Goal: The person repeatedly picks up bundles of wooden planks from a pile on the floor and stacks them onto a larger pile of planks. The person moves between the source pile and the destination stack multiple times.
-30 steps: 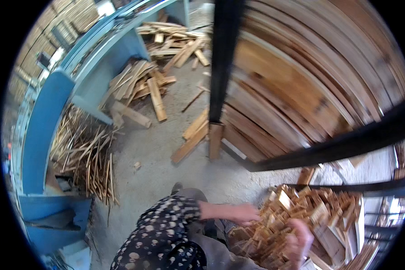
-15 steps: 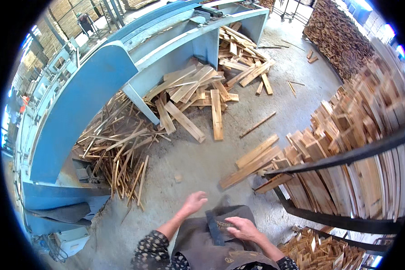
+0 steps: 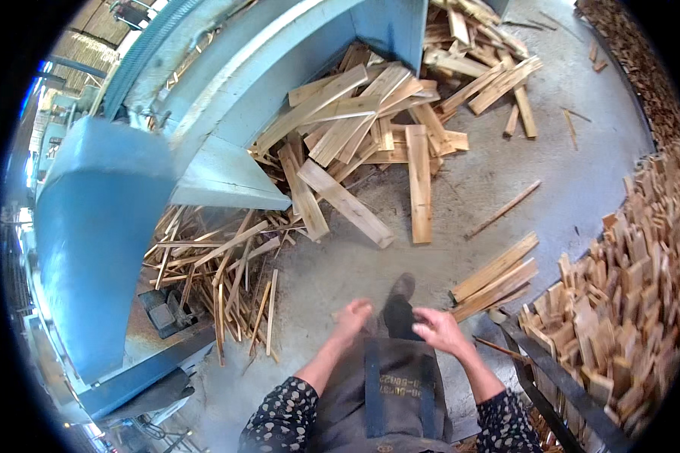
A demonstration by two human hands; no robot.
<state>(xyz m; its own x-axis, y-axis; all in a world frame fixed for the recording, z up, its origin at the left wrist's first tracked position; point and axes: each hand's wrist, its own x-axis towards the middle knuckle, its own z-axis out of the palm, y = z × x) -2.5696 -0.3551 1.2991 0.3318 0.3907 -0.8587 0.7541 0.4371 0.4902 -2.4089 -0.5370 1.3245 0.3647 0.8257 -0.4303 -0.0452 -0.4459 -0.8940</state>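
My left hand [image 3: 352, 317] hangs in the air in front of my dark apron [image 3: 340, 396], its fingers loosely bent with nothing in them. Level with it, my right hand [image 3: 438, 330] is also bare, its thumb and fingers apart. One dark shoe [image 3: 402, 288] shows on the floor between the two hands. Just beyond the right hand lie a few flat boards [image 3: 499, 275] side by side. Farther ahead, a single board [image 3: 419, 185] points toward me from a jumbled board heap [image 3: 340, 121]. Neither hand touches any wood.
A blue machine [image 3: 102, 234] curves along the left and far side. Thin wood strips [image 3: 238, 260] are heaped beneath it. At right, a dark metal rack bar [image 3: 563, 385] borders densely stacked wood pieces [image 3: 619, 294]. One narrow stick [image 3: 504, 209] lies on the concrete floor [image 3: 461, 257].
The view has shifted closer to the board heap, and the rack has moved lower right. My right hand has left the apron front and reached forward; both hands remain bare.
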